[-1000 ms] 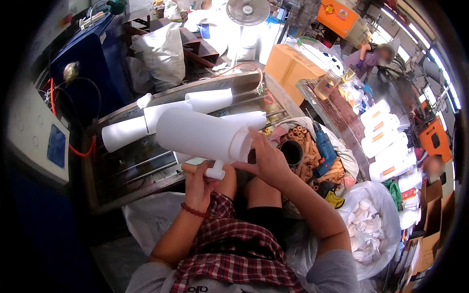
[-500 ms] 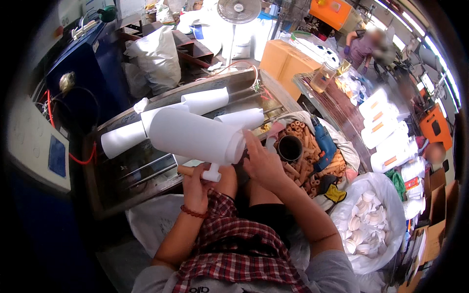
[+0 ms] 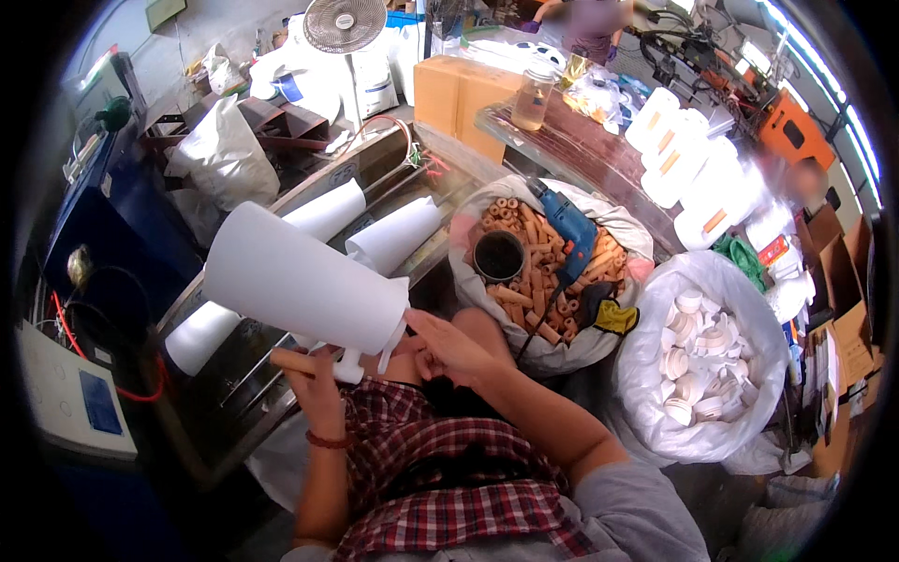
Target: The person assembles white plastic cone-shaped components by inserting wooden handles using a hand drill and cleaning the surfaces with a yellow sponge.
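Note:
My left hand [image 3: 321, 389] is wrapped round a short wooden handle [image 3: 292, 362]. A white plastic stub [image 3: 348, 367] next to this hand adjoins the side of a large white plastic cylinder [image 3: 300, 276], which slants down to the right above my lap. At its lower rim, a narrow white strip [image 3: 386, 354] hangs partly loose. My right hand [image 3: 451, 348] is beside that rim, index finger stretched toward it and the other fingers curled in. Whatever those curled fingers hold, if anything, is hidden.
More white cylinders [image 3: 393, 234] lie in a metal-edged trough ahead. A sack of wooden handles [image 3: 510, 304] holds a blue drill [image 3: 567, 225] and a dark cup [image 3: 498, 256]. Right of it stands a plastic bag [image 3: 637, 375] of white ring offcuts. A person [image 3: 590, 28] works far off.
My view has turned right, so the surroundings sit further left. The cylinder slants more steeply, and the strip at its rim now hangs further away from it. My right hand has moved lower along the rim.

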Available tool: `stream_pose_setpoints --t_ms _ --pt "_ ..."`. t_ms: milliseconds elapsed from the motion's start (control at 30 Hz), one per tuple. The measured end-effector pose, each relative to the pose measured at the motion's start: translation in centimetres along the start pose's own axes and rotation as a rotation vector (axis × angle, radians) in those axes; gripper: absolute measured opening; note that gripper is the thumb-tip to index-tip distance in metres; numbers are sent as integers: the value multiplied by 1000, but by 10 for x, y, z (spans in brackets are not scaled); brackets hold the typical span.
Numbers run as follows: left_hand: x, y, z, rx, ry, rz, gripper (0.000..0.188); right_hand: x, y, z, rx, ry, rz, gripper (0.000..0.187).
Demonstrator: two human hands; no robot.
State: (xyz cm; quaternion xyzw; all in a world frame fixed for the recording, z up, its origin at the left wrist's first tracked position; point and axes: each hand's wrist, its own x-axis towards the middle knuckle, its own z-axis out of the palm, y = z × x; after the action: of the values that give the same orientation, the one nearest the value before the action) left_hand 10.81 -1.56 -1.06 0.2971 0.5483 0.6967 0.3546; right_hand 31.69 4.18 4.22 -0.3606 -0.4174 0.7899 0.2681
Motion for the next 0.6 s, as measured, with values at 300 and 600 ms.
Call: stream_pose_setpoints --t_ms 300,600 --pt "38 28 -42 256 -829 -463 25 -85 -42 -151 -175 844 -278 41" --pt "50 -10 59 1299 -1439 279 39 -68 -22 -362 92 914 -143 40"
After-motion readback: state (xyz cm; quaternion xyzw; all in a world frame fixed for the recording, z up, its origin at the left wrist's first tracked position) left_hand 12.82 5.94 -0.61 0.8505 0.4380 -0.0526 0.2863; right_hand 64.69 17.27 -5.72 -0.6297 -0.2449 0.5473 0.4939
